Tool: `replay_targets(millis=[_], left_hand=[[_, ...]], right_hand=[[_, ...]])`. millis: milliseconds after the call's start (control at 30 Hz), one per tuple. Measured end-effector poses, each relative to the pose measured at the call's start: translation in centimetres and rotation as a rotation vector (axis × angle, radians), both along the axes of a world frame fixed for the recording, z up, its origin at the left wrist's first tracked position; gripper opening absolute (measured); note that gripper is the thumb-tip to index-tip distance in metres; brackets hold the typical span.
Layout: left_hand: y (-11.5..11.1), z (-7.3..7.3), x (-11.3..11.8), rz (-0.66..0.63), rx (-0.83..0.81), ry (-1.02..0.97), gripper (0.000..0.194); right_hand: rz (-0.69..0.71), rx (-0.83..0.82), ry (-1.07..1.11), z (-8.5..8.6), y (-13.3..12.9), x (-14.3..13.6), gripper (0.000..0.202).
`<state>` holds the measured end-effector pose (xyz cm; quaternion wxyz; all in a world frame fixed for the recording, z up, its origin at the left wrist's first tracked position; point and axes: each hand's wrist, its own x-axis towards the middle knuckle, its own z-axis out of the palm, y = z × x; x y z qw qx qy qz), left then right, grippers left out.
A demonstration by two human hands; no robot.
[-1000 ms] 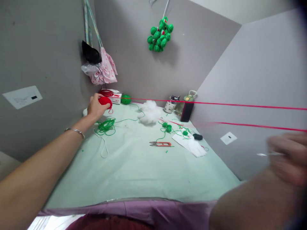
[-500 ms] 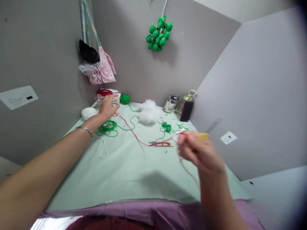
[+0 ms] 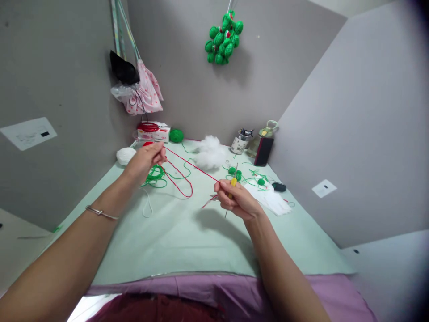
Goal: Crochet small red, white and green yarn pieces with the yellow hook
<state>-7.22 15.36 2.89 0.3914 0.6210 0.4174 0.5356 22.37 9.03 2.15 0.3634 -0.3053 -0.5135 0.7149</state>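
Red yarn (image 3: 191, 163) runs taut between my two hands. My left hand (image 3: 149, 157), at the far left of the table, is closed in a pinch on it. My right hand (image 3: 236, 198) grips a crochet hook (image 3: 233, 181) with a yellow handle, its metal shaft pointing up, and pinches the other end of the taut yarn. A slack red loop lies on the table below. Beside my left hand are a tangle of green yarn (image 3: 156, 175) and a white yarn ball (image 3: 126, 156). Small thread snips (image 3: 213, 197) are mostly hidden behind my right hand.
White stuffing (image 3: 210, 154) sits mid-table, near a green yarn ball (image 3: 176, 135) and a box (image 3: 154, 134). At back right stand a pen cup (image 3: 239, 144), a bottle (image 3: 256, 145) and a phone (image 3: 264, 151). White tissue (image 3: 273, 201) lies at right; green crocheted pieces (image 3: 224, 40) hang on the wall.
My left hand has gone from spread fingers to a pinch on the red yarn. My right hand has moved left with the hook, and the yarn between them is now taut.
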Motion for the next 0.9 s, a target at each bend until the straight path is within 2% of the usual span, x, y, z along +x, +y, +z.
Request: replay_targets(millis=[100,200,233,300,433,533,667,733,800,900], left_hand=[[1.2,-1.2,-1.5,0.222,-0.003,-0.057,0.035],[0.6,-1.8,-1.5,0.304,-0.020,-0.045,0.017],[0.0,-1.7,-1.0,0.296,-0.028,-0.042,0.013],[-1.7,-1.3,0.7,0.227,-0.052,-0.057,0.022],[-5.9,-0.8,5.7,-0.143,-0.176,-0.094,0.050],[-8.1,-1.2,8.7,-0.275,-0.220,-0.132,0.059],[-8.5,-2.0,10.0,-0.195,-0.101,-0.252,0.042],[-8.1,-2.4,9.7,-0.135,-0.022,-0.252,0.046],[-7.8,-3.0,9.1,-0.108,0.023,-0.182,0.049],[-7.4,-4.2,8.6,-0.124,0.037,-0.047,0.041]], right_hand=[[-0.035,0.002,0.011,-0.5,0.4,0.1,0.031],[-0.057,0.000,0.013,-0.8,0.6,0.0,0.030],[-0.061,-0.001,0.012,-0.9,0.6,-0.1,0.030],[-0.066,-0.004,0.006,-1.1,0.6,-0.3,0.030],[-0.044,-0.008,-0.030,-1.3,0.3,-1.2,0.033],[0.009,-0.007,-0.081,-1.4,-0.4,-2.1,0.037],[0.068,-0.001,-0.161,-1.6,-1.2,-3.1,0.040],[0.033,0.021,-0.187,-1.7,-1.2,-3.3,0.040],[-0.056,0.060,-0.202,-1.9,-1.0,-3.1,0.041],[-0.269,0.145,-0.212,-2.1,-0.5,-2.5,0.039]])
